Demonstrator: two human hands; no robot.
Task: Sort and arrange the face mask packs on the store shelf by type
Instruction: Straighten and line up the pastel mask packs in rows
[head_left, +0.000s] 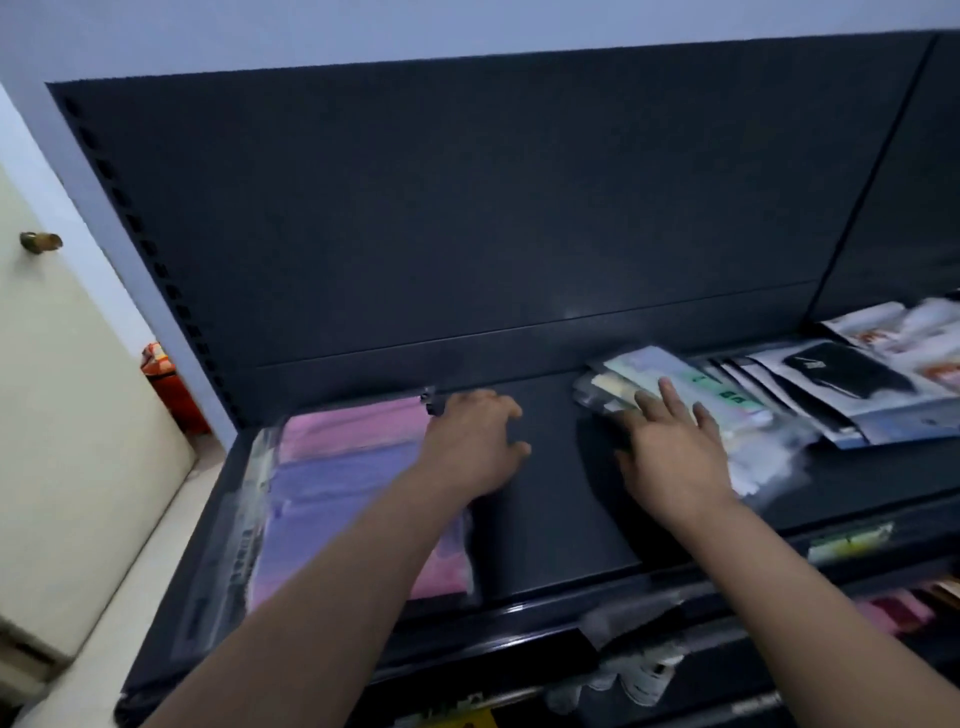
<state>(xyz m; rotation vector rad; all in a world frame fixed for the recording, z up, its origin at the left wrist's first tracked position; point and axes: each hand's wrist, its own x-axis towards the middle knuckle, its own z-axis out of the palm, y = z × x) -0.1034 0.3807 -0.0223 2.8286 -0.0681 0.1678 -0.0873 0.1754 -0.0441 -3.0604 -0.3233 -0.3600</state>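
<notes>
We see a dark back panel (467, 208) rising behind a dark shelf (550, 493), and a cream door (62, 415) standing to the left of both. On the left end of the shelf lies a flat stack of pink and purple mask packs (343, 467) in clear wrap, reaching from the back to the front edge. On the right half sits a loose pile of pale mask packs (727, 395), overlapping one another, and just beyond them to the right lie black and white packs (852, 379), fanned and blurred. Bare shelf lies between the two groups. The left hand (470, 441) rests at the upper right corner of the pink and purple stack, its fingers bent with the tips towards the bare shelf; we cannot tell whether it grips a pack. The right hand (675, 457) lies flat on the pale pile with its fingers spread wide and straight. A red object (166, 384) stands on the floor beside the door, and a small brass knob (40, 241) sits on the door
</notes>
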